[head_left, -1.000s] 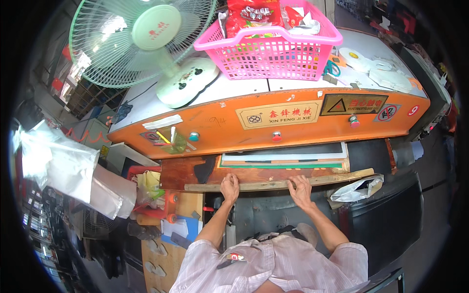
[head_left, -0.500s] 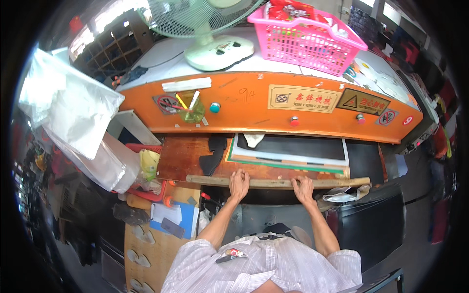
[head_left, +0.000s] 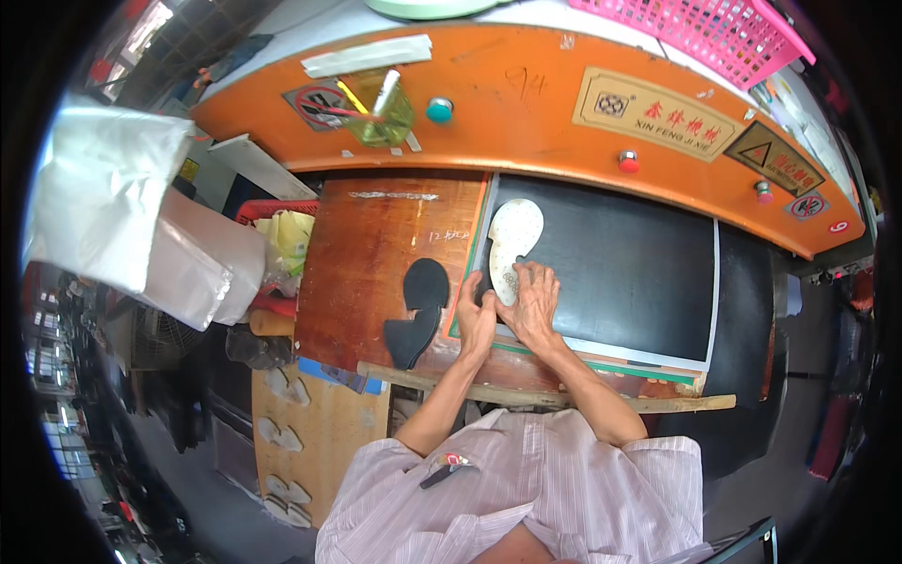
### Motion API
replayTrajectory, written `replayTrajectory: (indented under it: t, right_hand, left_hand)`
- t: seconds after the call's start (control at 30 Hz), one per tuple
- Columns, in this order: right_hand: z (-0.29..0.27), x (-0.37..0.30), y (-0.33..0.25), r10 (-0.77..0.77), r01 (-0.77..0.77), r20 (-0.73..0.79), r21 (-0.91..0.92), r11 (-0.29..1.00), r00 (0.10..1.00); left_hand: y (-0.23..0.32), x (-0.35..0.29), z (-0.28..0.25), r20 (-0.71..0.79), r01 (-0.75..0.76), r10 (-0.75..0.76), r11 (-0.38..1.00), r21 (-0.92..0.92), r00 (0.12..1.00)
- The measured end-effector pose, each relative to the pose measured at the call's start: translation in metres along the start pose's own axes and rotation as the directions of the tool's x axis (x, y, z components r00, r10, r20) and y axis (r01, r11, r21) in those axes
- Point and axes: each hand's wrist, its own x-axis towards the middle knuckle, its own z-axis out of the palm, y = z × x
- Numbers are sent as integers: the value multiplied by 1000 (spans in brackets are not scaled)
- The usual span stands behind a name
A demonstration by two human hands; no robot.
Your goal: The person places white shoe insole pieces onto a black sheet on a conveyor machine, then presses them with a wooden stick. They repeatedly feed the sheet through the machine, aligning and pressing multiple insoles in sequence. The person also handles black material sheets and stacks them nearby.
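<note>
A white, speckled, sole-shaped piece [head_left: 518,230] lies near the left edge of a black sheet [head_left: 620,273]. My right hand [head_left: 532,305] bends over its lower end, with the fingers along the right side and the thumb near the tip. Just left of that end is my left hand [head_left: 476,318], its thumb and fingers apart at the sheet's left edge; whether it touches the white piece I cannot tell. On the reddish-brown wooden board [head_left: 352,273] to the left lie black sole-shaped pieces [head_left: 426,282].
Beyond the board stands an orange machine beam [head_left: 507,85] with buttons and a pen holder [head_left: 385,122]. A wooden bar [head_left: 648,405] runs along the front. Clear plastic bags [head_left: 113,197] hang at left; a pink basket [head_left: 719,33] stands at the far right.
Both hands have left the wooden bar and reached forward to the white piece. The board and sheet show further out from under the beam. The view has tipped downward and closer.
</note>
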Motion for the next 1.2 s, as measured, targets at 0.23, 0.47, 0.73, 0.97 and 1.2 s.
replayTrajectory:
  t: [0.23, 0.47, 0.73, 0.97, 1.2]
  right_hand:
    - [-58, -37, 28, 175, -229, 151, 724, 651, 973]
    - [-119, -48, 72, 187, -134, 20, 771, 622, 982]
    - [-118, -59, 92, 347, -192, 55, 907, 374, 936]
    - [-106, -56, 90, 415, -219, 115, 952, 214, 903]
    - [-114, -67, 100, 32, 7, -101, 366, 931, 994]
  left_hand:
    - [9, -35, -25, 84, 70, -78, 993, 92, 993]
    - [37, -14, -22, 555, 270, -264, 960, 74, 789]
    - [37, 6, -24, 620, 252, -250, 964, 85, 744]
    - [36, -7, -32, 164, -183, 126, 896, 404, 978]
    - [24, -10, -20, 112, 4, -42, 946, 325, 993]
